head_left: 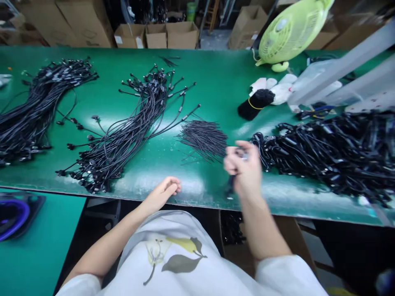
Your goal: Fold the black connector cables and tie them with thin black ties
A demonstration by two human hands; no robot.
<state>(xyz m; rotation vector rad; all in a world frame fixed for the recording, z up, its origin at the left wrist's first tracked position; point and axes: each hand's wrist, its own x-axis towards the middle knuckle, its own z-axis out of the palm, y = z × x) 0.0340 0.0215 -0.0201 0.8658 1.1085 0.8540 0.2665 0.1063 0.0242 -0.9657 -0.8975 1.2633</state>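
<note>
- Nearest my camera is the person's white shirt (173, 263), printed with leaves and pale yellow fruit.
- Next I see the left hand (166, 190) at the near edge of the green table (216, 74), fingers loosely curled; I cannot tell whether they enclose anything.
- The right hand (244, 166), blurred on my feed, is clenched around a dark item (230, 185) that pokes out below it over the table; its exact form escapes me.
- Just right of that hand I have a heap of black cables (333, 156); just beyond it and to the left, a pile of thin black strips (203, 139).
- Left of the strips lies a long cable bundle (142, 115), plugs at its ends.
- Farther back, a yellow band (255, 104) cinches a black bunch (247, 110).
- Behind that I see a green fan (286, 35), then cardboard boxes (182, 36) past the table.
</note>
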